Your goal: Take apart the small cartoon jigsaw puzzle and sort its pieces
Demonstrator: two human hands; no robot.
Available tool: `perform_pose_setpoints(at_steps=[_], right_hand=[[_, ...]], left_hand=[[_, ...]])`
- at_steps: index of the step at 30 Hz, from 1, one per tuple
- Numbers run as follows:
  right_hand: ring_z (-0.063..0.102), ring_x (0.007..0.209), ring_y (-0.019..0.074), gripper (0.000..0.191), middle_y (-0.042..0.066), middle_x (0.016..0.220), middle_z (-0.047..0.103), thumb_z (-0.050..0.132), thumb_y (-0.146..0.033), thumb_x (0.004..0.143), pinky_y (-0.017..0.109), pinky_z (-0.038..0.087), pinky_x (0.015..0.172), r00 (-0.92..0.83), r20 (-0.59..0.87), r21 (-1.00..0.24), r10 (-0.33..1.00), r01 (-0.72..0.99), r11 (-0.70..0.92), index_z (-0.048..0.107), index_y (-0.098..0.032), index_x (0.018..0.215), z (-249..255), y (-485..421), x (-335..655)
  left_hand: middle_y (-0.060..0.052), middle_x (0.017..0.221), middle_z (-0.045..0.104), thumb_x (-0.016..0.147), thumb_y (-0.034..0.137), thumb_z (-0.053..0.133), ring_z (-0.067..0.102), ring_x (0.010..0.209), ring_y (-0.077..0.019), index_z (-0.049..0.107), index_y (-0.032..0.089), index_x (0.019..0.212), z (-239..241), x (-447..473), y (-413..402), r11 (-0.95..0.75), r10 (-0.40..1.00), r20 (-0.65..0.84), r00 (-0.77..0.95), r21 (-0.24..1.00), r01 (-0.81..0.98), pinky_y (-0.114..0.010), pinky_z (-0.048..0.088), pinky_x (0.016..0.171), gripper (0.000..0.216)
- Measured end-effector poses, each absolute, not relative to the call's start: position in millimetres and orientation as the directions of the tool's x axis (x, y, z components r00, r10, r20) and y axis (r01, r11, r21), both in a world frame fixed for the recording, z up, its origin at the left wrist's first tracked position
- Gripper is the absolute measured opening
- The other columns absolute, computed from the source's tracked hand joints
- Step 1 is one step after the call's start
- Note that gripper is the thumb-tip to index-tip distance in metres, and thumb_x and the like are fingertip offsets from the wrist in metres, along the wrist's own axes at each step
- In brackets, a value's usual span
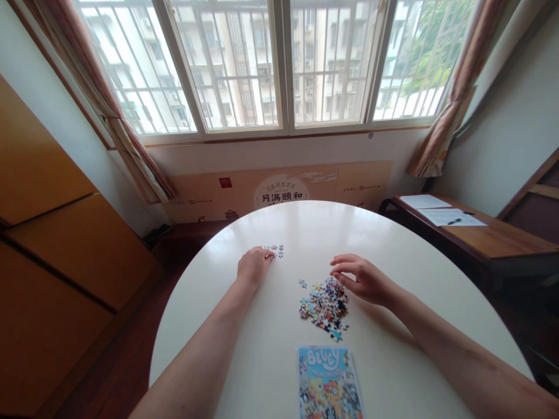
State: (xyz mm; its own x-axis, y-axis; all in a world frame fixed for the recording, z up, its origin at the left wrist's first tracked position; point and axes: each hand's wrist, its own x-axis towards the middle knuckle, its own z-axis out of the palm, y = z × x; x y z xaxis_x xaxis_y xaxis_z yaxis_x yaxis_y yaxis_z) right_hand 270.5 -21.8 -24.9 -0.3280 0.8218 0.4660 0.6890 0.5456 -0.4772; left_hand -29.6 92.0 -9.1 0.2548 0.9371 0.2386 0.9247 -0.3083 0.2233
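My left hand [254, 265] is at the far left part of the round table, its thumb and fingertips pinched on a puzzle piece [271, 255]. Beside those fingertips, several puzzle pieces [280, 248] lie flat in short rows, partly hidden by the hand. A heaped pile of loose, colourful puzzle pieces [324, 304] lies near the table's middle. Over the pile's upper right edge hovers my right hand [362, 278], fingers apart and nothing visible in them. One stray puzzle piece [303, 283] sits just left of the pile.
A blue picture sheet marked "Bluey" [329, 381] lies on the white round table [262, 361], nearest to me. To the right, a wooden desk [502, 233] carries papers [452, 217] and a pen. A printed cardboard panel [244, 186] stands below the window.
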Motion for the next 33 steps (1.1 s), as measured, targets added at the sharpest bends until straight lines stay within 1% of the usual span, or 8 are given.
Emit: perform_pose_setpoints(at_steps=[3,6,15,18,21,26,33], right_hand=[[0.064,0.109,0.0229,0.022,0.009,0.111,0.069,0.054,-0.031,0.093,0.04,0.053,0.096,-0.322,0.471,-0.481,0.821,0.686,0.545,0.074,-0.023,0.093,-25.4,-22.0,270.6],[0.063,0.109,0.0227,0.022,0.009,0.111,0.069,0.054,-0.031,0.093,0.04,0.053,0.097,-0.327,0.47,-0.479,0.82,0.686,0.548,0.074,-0.023,0.093,-27.0,-21.2,271.3],[0.063,0.111,0.0226,0.023,0.008,0.112,0.069,0.053,-0.032,0.093,0.041,0.052,0.098,-0.324,0.456,-0.473,0.829,0.7,0.535,0.074,-0.023,0.094,-28.4,-20.2,272.5],[0.063,0.11,0.0225,0.023,0.009,0.112,0.069,0.053,-0.031,0.093,0.04,0.053,0.098,-0.318,0.457,-0.48,0.831,0.699,0.531,0.074,-0.023,0.094,-27.1,-20.9,271.7],[0.063,0.11,0.0224,0.023,0.009,0.112,0.069,0.053,-0.031,0.093,0.04,0.053,0.097,-0.314,0.454,-0.488,0.834,0.695,0.528,0.074,-0.023,0.093,-25.9,-21.5,270.6],[0.063,0.11,0.0227,0.023,0.009,0.111,0.069,0.053,-0.032,0.093,0.041,0.053,0.097,-0.317,0.461,-0.489,0.829,0.689,0.535,0.074,-0.022,0.093,-25.2,-21.5,270.0],[0.063,0.109,0.0234,0.023,0.009,0.111,0.069,0.054,-0.031,0.093,0.042,0.053,0.096,-0.326,0.469,-0.478,0.821,0.687,0.547,0.075,-0.022,0.093,-26.6,-20.4,271.4]], left_hand=[[-0.001,0.101,0.072,0.09,0.027,0.058,0.066,0.091,-0.0195,0.078,0.03,0.099,-13.7,-31.3,95.1,-0.318,0.932,0.256,0.257,0.236,0.918,-0.026,0.05,0.08,0.022],[-0.001,0.102,0.073,0.089,0.027,0.06,0.067,0.091,-0.0198,0.078,0.03,0.1,-13.8,-33.5,94.5,-0.293,0.936,0.271,0.225,0.248,0.923,-0.027,0.05,0.079,0.021],[-0.002,0.103,0.072,0.089,0.03,0.059,0.066,0.094,-0.0206,0.078,0.029,0.098,-13.8,-31.1,94.6,-0.265,0.949,0.236,0.21,0.236,0.935,-0.027,0.05,0.081,0.021],[-0.002,0.105,0.072,0.089,0.031,0.059,0.066,0.093,-0.0205,0.077,0.028,0.103,-16.7,-31.2,96.9,-0.264,0.947,0.249,0.203,0.242,0.933,-0.027,0.05,0.082,0.023],[-0.001,0.106,0.072,0.088,0.027,0.06,0.066,0.092,-0.0189,0.075,0.03,0.108,-17.9,-31.5,97.6,-0.289,0.94,0.26,0.223,0.253,0.923,-0.026,0.05,0.081,0.025],[-0.001,0.102,0.073,0.089,0.028,0.058,0.066,0.091,-0.0191,0.078,0.03,0.1,-16.6,-30.6,96.9,-0.31,0.936,0.252,0.247,0.254,0.916,-0.025,0.05,0.079,0.022],[-0.002,0.104,0.073,0.089,0.031,0.058,0.066,0.091,-0.0212,0.077,0.029,0.101,-15.8,-29.3,97.0,-0.287,0.943,0.249,0.222,0.262,0.922,-0.029,0.05,0.079,0.023]])
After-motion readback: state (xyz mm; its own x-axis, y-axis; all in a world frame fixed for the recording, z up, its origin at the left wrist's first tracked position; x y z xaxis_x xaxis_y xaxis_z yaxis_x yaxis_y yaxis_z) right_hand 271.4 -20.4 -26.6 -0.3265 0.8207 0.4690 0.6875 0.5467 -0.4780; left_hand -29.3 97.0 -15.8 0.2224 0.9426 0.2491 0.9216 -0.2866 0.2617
